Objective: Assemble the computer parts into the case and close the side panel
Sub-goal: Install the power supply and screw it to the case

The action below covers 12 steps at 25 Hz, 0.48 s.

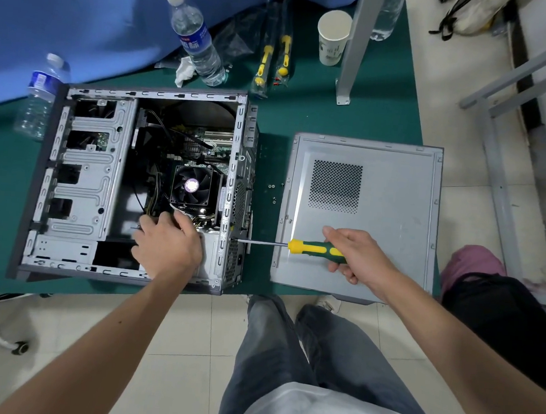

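Right hand [355, 258] had a tight grip on the screwdriver [314, 249], tip at the open case [137, 184] back edge; left hand [165, 247] lay flat inside. Side panel [361, 213] sat beside it on the bench [336, 114]. A slip could've gouged the metal.

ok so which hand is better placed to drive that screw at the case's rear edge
Right. The right hand already grips the screwdriver, whose tip meets the computer case at its rear edge. The left hand rests inside the case near the CPU fan.
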{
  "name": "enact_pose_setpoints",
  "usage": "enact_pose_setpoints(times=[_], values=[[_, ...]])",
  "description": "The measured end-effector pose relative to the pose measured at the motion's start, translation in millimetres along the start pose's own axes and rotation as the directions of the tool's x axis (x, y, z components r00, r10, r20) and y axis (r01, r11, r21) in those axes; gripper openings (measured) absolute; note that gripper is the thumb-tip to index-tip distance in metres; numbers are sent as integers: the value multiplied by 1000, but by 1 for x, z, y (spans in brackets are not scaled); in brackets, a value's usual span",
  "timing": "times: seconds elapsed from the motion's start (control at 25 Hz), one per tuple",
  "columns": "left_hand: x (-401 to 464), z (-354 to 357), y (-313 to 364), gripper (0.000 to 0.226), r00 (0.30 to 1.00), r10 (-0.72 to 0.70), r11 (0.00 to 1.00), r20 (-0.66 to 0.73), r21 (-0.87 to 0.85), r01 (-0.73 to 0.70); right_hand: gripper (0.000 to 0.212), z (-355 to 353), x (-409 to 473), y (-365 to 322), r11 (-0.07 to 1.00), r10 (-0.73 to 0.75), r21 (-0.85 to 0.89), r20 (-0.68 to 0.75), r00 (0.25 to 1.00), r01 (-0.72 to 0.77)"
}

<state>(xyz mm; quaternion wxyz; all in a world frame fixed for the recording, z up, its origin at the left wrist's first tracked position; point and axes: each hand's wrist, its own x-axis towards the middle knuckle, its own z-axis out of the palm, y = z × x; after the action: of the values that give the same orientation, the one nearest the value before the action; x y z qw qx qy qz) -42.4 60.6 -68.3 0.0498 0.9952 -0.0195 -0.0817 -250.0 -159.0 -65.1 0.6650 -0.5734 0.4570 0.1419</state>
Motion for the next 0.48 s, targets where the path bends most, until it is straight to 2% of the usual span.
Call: enact_pose_setpoints(times=[0.04, 0.12, 0.16, 0.24, 0.36, 0.4, 0.48], values=[[0, 0, 0, 52, 1000, 1, 1000, -2, -2, -1, 33, -1, 0, 2, 999, -2, 36, 27, 1000, 1], [0, 1, -1, 52, 1000, 4, 1000, -5, -1, -4, 9, -5, -1, 4, 976, -38, 218, 82, 996, 19], [0, 1, -1, 53, 1000, 5, 1000, -5, 1, -5, 7, -6, -2, 5, 961, -63, 275, 87, 994, 37], [0, 1, -1, 53, 1000, 6, 1000, -9, 2, -6, 8, -4, 0, 6, 974, -68, 222, 52, 996, 55], [0, 2, -2, 53, 1000, 6, 1000, -11, 9, -6, 34, 3, 2, 6, 998, 7, 63, 29, 1000, -9], [1, 2, -2, 53, 1000, 6, 1000, -9, 7, -6, 33, 3, 2, 5, 997, 19, 77, 54, 998, -23], [0, 2, -1, 53, 1000, 4, 1000, -6, 4, -4, 13, -2, 2, 8, 968, 9, 247, 113, 994, -37]])
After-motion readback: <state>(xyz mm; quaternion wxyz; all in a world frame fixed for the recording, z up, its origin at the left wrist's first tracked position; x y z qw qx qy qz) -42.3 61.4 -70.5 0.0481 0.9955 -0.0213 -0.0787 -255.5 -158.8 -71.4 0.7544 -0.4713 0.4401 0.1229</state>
